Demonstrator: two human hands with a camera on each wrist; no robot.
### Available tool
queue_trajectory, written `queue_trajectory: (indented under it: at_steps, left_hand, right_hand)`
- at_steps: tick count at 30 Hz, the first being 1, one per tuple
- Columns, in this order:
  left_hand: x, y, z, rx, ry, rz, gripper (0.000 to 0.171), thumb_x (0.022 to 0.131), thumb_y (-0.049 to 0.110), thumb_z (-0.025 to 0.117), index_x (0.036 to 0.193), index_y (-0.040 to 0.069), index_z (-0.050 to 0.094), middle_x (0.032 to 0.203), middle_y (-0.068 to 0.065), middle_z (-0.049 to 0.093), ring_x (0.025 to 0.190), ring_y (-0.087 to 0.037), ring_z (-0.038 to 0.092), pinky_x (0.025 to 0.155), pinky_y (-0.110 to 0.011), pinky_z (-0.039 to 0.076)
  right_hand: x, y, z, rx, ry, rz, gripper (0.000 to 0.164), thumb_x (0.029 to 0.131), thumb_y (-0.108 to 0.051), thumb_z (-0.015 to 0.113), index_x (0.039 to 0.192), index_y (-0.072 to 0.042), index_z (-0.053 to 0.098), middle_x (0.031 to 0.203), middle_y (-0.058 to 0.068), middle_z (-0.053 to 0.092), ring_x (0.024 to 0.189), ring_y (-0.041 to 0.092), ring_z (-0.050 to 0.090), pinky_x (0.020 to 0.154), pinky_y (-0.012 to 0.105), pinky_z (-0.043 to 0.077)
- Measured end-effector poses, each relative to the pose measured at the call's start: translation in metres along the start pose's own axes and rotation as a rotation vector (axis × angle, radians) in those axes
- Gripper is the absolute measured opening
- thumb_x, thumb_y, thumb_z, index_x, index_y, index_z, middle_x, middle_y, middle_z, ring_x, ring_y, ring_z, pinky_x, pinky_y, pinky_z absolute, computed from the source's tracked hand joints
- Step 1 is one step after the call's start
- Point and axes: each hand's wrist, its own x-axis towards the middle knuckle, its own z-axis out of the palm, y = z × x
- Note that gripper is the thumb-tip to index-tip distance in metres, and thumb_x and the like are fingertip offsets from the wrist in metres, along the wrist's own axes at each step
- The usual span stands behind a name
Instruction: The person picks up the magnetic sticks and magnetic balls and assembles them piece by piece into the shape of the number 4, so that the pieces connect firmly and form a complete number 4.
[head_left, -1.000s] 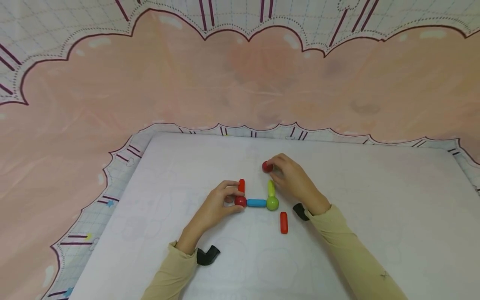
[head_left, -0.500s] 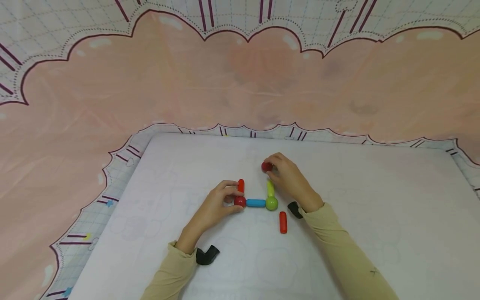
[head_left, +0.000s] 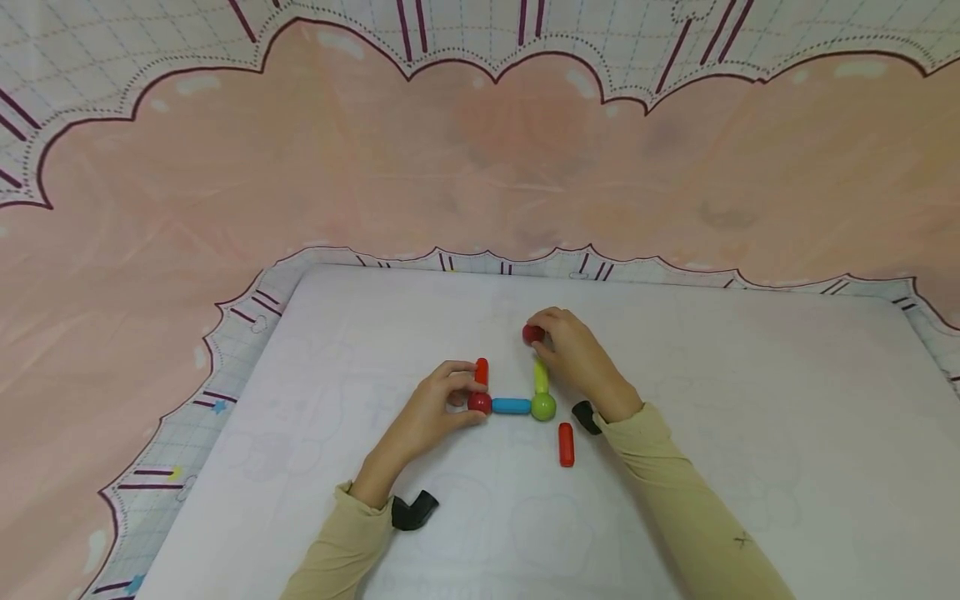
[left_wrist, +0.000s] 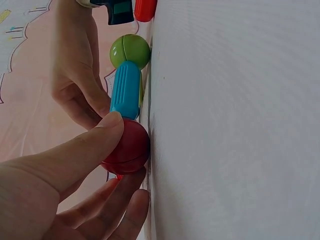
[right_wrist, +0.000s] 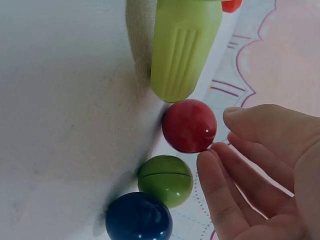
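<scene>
Toy building sticks and balls lie joined on a white tabletop. My left hand (head_left: pixel 431 408) pinches the near red ball (left_wrist: pixel 131 147) between thumb and finger; its fingers lie beside a red stick (head_left: pixel 482 373). A blue stick (head_left: pixel 512 406) runs from that ball to a green ball (head_left: pixel 543 407). From there a yellow-green stick (head_left: pixel 541 379) points away toward the far red ball (head_left: pixel 533 333). My right hand (head_left: pixel 577 354) has its thumb and fingers curled round that far ball. The right wrist view shows fingertips at this ball (right_wrist: pixel 190 126) and a slight gap at the thumb.
A loose red stick (head_left: pixel 566 444) lies nearer me, right of the joined pieces. Another green ball (right_wrist: pixel 165 181) and a dark blue ball (right_wrist: pixel 139 217) show in the right wrist view, not in the head view. A cloud-patterned cloth (head_left: pixel 375 167) surrounds the white tabletop (head_left: pixel 750 400).
My right wrist and forearm have shifted slightly left, while the fingers stay at the far red ball. The left hand and the joined pieces look the same.
</scene>
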Motion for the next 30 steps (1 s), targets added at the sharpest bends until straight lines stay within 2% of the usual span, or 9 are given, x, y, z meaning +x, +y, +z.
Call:
queue_trajectory:
  at_steps: [20, 30]
  left_hand:
    - [-0.0003, -0.0004, -0.0011, -0.018, -0.004, -0.007, 0.034, 0.078, 0.011, 0.084, 0.11, 0.01, 0.074, 0.136, -0.009, 0.054, 0.101, -0.02, 0.063, 0.092, -0.036, 0.055]
    - [0.0003, -0.0025, 0.0001, -0.008, -0.007, 0.019, 0.034, 0.078, 0.012, 0.084, 0.11, 0.011, 0.073, 0.137, -0.009, 0.054, 0.1, -0.019, 0.062, 0.09, -0.035, 0.055]
  right_hand:
    - [0.0035, 0.0029, 0.003, -0.003, 0.018, 0.009, 0.027, 0.09, -0.004, 0.071, 0.116, 0.003, 0.069, 0.114, 0.016, 0.066, 0.106, 0.028, 0.06, 0.095, 0.039, 0.054]
    - [0.0024, 0.0041, 0.0051, 0.002, 0.02, 0.029, 0.029, 0.088, -0.009, 0.075, 0.115, 0.002, 0.069, 0.114, 0.015, 0.066, 0.103, 0.026, 0.061, 0.093, 0.039, 0.055]
